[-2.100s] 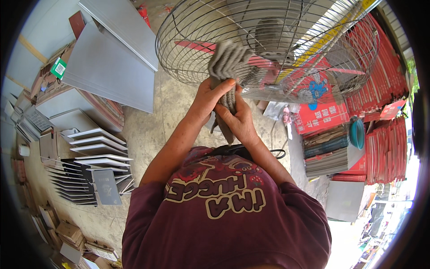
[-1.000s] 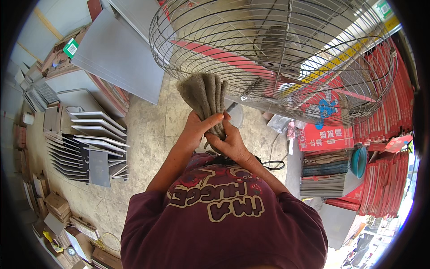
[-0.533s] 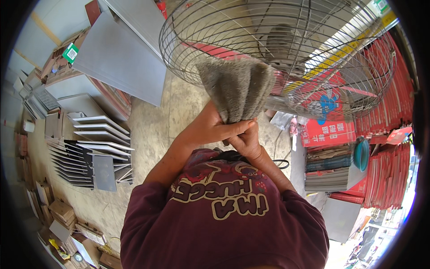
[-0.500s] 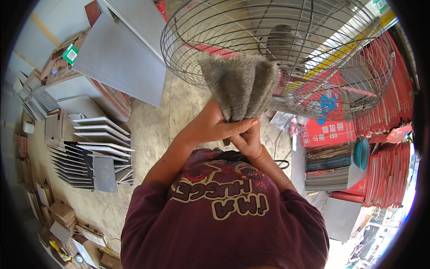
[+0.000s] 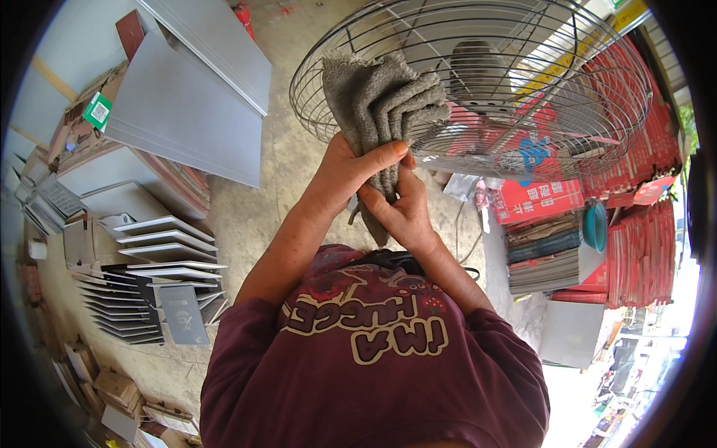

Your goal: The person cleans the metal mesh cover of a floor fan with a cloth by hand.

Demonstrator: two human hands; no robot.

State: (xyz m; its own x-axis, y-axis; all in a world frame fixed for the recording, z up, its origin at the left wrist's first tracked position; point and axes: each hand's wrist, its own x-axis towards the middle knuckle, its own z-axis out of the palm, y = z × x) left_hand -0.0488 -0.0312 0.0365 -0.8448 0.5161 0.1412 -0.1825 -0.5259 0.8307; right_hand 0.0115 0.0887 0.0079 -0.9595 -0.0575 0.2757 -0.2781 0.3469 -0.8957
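Observation:
A grey-brown cloth (image 5: 377, 101) is bunched in folds between my two hands, in front of my chest. My left hand (image 5: 351, 168) is closed round its middle, with the thumb lying across the folds. Lower and to the right, my right hand (image 5: 407, 213) also grips it, and a tail of cloth hangs below the fingers. The upper part fans out in front of a large wire fan cage (image 5: 553, 82). Behind the wires shows a dark ribbed motor housing (image 5: 478, 71). Whether the cloth touches the wires I cannot tell.
Large grey panels (image 5: 187, 104) lean at the upper left. Below them stands a rack of tile samples (image 5: 168, 246). Red cartons (image 5: 638, 257) are stacked on the right, with a teal basin (image 5: 594, 226) beside them. A thin cable (image 5: 459, 235) runs along the concrete floor (image 5: 246, 216).
The cloth has gone from a broad spread piece to gathered folds, and a tail now shows below. My hands have shifted slightly up and apart. The view has moved a little.

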